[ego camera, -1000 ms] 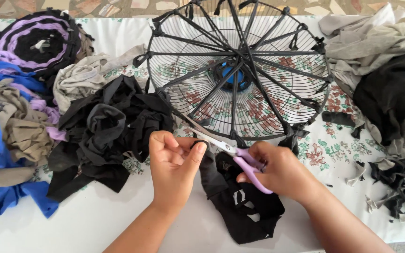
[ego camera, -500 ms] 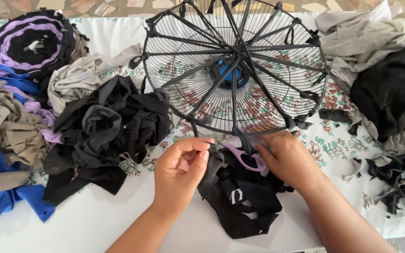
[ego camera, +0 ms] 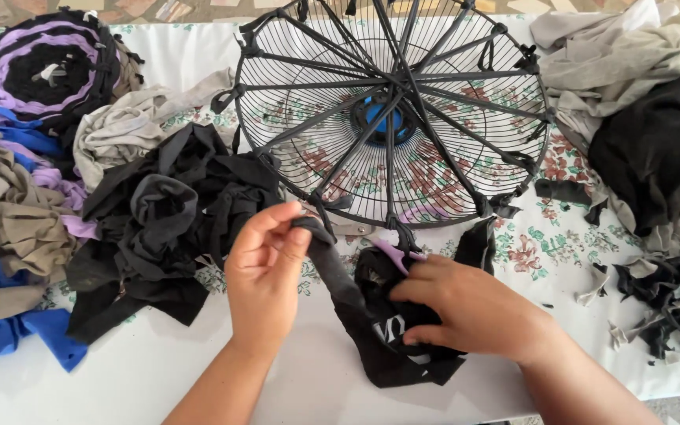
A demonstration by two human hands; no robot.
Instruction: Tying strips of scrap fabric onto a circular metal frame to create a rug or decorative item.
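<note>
We see the left hand pinching the upper end of a black fabric strip between thumb and fingers. The strip runs diagonally, down and right from that pinch into the black cloth under the right hand, which closes over purple-handled scissors. Both lie on the white surface, just below the wire fan guard.

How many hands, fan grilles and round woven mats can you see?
Hands: 2, the left hand pinching a black fabric strip and the right hand on black cloth
Wire fan grilles: 1
Round woven mats: 1
Total: 4
</note>
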